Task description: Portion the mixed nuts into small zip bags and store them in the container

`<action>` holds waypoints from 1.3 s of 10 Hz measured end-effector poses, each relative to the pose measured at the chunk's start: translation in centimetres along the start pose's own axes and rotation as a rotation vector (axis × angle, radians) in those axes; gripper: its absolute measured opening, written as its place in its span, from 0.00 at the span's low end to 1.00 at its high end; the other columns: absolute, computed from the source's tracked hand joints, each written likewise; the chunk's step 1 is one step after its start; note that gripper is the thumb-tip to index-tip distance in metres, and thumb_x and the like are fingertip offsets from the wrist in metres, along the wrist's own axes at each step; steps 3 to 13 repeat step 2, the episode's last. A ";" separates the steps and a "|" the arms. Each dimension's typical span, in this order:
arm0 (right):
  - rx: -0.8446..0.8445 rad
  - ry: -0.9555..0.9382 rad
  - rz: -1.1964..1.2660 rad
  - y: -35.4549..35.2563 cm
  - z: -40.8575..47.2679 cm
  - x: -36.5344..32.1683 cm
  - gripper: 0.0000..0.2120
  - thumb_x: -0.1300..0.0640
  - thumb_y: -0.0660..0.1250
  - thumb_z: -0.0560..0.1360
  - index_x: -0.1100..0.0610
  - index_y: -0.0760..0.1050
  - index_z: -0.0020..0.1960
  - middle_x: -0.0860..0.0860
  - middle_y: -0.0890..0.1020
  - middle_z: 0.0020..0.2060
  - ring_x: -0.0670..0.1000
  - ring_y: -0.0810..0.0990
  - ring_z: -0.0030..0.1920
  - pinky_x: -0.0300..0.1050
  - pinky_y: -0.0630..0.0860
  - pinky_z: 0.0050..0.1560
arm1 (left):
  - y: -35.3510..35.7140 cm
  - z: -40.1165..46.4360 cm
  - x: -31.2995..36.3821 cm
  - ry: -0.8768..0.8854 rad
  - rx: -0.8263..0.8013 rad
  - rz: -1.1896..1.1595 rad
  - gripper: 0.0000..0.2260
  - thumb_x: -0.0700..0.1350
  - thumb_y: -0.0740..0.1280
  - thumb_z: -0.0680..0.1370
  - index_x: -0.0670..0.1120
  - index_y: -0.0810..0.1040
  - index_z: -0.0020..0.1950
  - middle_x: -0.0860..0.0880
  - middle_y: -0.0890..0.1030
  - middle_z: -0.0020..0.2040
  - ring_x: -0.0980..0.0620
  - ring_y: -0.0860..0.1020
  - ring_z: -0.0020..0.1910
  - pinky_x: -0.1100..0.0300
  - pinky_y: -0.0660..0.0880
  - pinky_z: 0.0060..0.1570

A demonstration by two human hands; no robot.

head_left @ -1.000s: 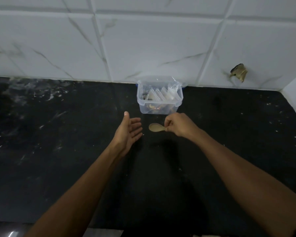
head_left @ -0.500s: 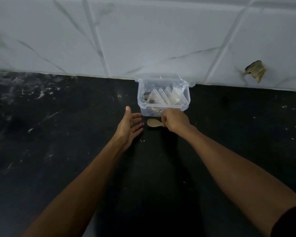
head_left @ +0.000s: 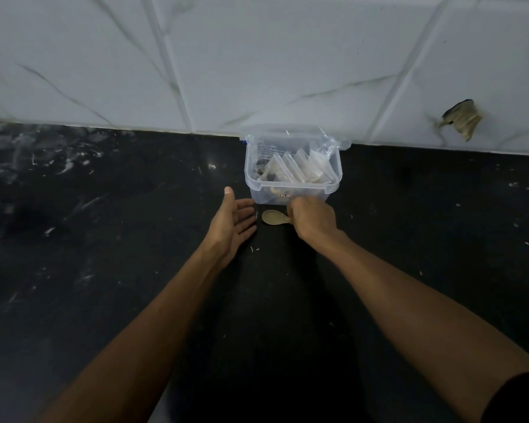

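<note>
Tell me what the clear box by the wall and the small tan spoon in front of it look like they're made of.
The clear lidless box looks like glossy see-through plastic: the small zip bags show through its walls. The small tan spoon, held by the right hand, looks matte, possibly wood or plastic; it is too dim to tell.

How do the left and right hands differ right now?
The left hand is open, palm turned inward, fingers extended; the right hand is closed.
The left hand holds nothing; the right hand grips the spoon by its handle.
Both sit low over the black counter, just in front of the clear container.
</note>
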State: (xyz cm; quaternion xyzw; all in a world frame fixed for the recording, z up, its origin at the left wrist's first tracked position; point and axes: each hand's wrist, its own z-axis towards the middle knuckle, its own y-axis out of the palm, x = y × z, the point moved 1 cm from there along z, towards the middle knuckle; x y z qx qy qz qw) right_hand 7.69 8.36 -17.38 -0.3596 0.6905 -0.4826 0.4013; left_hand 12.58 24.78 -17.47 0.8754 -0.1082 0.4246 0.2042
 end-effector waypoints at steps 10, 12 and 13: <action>0.097 -0.046 -0.015 0.9 -0.4 0.7 0.06 0.62 0.62 0.76 0.57 0.76 0.43 0.54 0.80 0.43 0.55 0.79 0.43 0.48 0.72 0.35 | 0.1 -0.7 0.5 -0.004 0.037 -0.007 0.32 0.65 0.49 0.81 0.42 0.69 0.73 0.39 0.66 0.75 0.41 0.67 0.73 0.48 0.67 0.69; 0.097 -0.046 -0.015 0.9 -0.4 0.7 0.06 0.62 0.62 0.76 0.57 0.76 0.43 0.54 0.80 0.43 0.55 0.79 0.43 0.48 0.72 0.35 | 0.1 -0.7 0.5 -0.004 0.037 -0.007 0.32 0.65 0.49 0.81 0.42 0.69 0.73 0.39 0.66 0.75 0.41 0.67 0.73 0.48 0.67 0.69; 0.097 -0.046 -0.015 0.9 -0.4 0.7 0.06 0.62 0.62 0.76 0.57 0.76 0.43 0.54 0.80 0.43 0.55 0.79 0.43 0.48 0.72 0.35 | 0.1 -0.7 0.5 -0.004 0.037 -0.007 0.32 0.65 0.49 0.81 0.42 0.69 0.73 0.39 0.66 0.75 0.41 0.67 0.73 0.48 0.67 0.69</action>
